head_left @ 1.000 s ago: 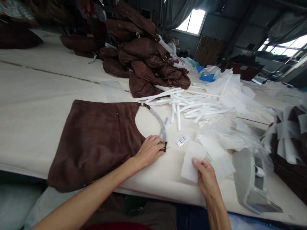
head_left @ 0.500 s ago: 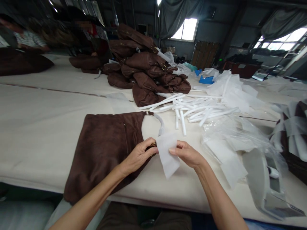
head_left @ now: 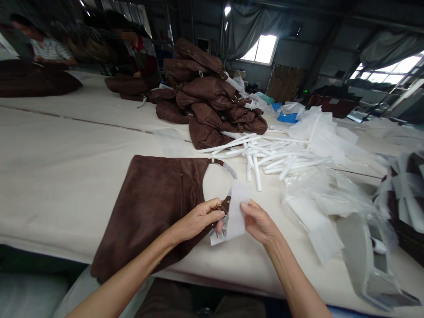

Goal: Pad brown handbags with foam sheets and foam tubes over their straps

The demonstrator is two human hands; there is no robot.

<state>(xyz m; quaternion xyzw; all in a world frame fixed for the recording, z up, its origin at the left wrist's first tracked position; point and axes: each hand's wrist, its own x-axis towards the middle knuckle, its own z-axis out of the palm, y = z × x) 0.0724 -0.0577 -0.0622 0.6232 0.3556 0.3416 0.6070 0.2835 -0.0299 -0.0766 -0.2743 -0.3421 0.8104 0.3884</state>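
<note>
Your left hand [head_left: 197, 220] is closed around the near end of the strap [head_left: 228, 204], at the brass-coloured fittings, and your right hand [head_left: 259, 221] pinches a thin white sheet [head_left: 237, 214] between thumb and fingers. That sheet is matte, slightly see-through and roughly oblong, held upright against the strap end. The brown bag [head_left: 155, 203] lies flat on the tabletop [head_left: 66, 172] in front of you, to the left of your hands; it has a soft, suede-like nap with lighter and darker patches, a straight zip slit [head_left: 181, 194] and a scooped opening under the strap. Part of the strap's curve is wrapped in something pale.

Below your left fingers hangs a white tag [head_left: 217, 237] with dark printed marks (too small to read from here).

Beyond the bag, slim white tubes [head_left: 274, 155], smooth and round, lie crisscrossed beside a heap of brown bags [head_left: 212, 95], slumped and creased, with brass-coloured buckles. To your right, crinkled clear plastic [head_left: 334, 187] spreads around flat white sheets [head_left: 316, 232], next to a grey, smooth-sided holder [head_left: 356, 254].
</note>
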